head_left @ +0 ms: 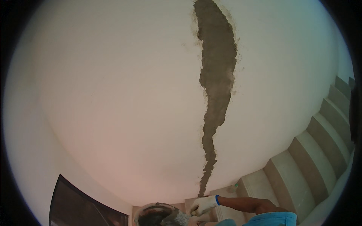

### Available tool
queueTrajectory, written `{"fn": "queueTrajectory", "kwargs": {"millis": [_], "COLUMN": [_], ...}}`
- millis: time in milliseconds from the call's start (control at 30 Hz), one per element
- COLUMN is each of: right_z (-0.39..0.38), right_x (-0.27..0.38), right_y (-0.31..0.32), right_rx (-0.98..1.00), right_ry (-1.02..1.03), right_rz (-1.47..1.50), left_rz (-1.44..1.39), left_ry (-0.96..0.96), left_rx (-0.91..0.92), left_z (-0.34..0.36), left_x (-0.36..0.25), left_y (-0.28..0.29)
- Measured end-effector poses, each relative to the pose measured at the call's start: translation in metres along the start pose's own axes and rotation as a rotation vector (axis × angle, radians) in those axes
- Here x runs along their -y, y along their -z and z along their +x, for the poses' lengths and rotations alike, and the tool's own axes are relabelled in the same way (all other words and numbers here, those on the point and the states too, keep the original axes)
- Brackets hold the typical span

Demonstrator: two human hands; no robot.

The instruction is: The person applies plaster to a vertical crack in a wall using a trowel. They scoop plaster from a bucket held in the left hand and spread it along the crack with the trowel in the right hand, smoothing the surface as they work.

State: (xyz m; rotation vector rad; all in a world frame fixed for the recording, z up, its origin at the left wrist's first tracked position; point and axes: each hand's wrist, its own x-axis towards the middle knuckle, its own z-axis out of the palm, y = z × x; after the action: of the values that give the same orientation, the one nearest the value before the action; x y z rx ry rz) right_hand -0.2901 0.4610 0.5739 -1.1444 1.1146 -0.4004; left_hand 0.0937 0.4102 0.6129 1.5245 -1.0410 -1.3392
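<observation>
My right hand [204, 205], in a white work glove with a blue cuff, is low in the view at the foot of the wall. Its fingers are curled, and what they hold, if anything, is too small to make out. Just above it ends a long, ragged strip of grey-brown mortar [218, 64] on the white wall, wide at the top and narrow at the bottom. To the left stands a round bucket [140, 214], smeared inside with dark mortar. At its right edge a pale, grey-speckled shape [181, 218] looks like my left hand in a dirty glove; its fingers cannot be made out.
Beige stairs [301, 162] climb along the wall on the right. A small green thing [236, 185] lies near the lowest steps. At the lower left a dark, framed panel [83, 205] stands against the side wall. The white wall [124, 94] fills most of the view.
</observation>
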Motion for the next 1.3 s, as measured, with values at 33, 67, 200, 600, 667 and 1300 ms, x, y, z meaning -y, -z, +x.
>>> {"fn": "queueTrajectory", "kwargs": {"millis": [33, 67, 200, 600, 667, 1300], "right_z": [0.004, 0.007, 0.003, -0.005, -0.015, -0.036], "right_x": [-0.009, -0.014, -0.024, -0.035, -0.02, -0.052], "right_y": [-0.001, -0.001, -0.003, -0.018, -0.025, -0.038], "right_rx": [-0.018, -0.033, -0.044, -0.048, -0.036, -0.152], "right_ry": [0.022, 0.045, 0.09, 0.024, 0.089, 0.195], "right_rz": [-0.016, -0.033, -0.066, 0.139, 0.224, 0.35], "left_rz": [0.008, 0.015, 0.036, 0.027, 0.025, 0.081], "left_ry": [0.002, 0.005, 0.017, 0.025, 0.022, -0.057], "left_rx": [0.002, 0.003, 0.026, 0.05, 0.043, 0.039], "left_z": [0.0, 0.0, -0.003, -0.001, -0.002, -0.016], "left_x": [-0.002, -0.004, -0.006, -0.001, 0.0, 0.001], "left_y": [0.0, 0.0, 0.001, -0.008, -0.006, -0.001]}}
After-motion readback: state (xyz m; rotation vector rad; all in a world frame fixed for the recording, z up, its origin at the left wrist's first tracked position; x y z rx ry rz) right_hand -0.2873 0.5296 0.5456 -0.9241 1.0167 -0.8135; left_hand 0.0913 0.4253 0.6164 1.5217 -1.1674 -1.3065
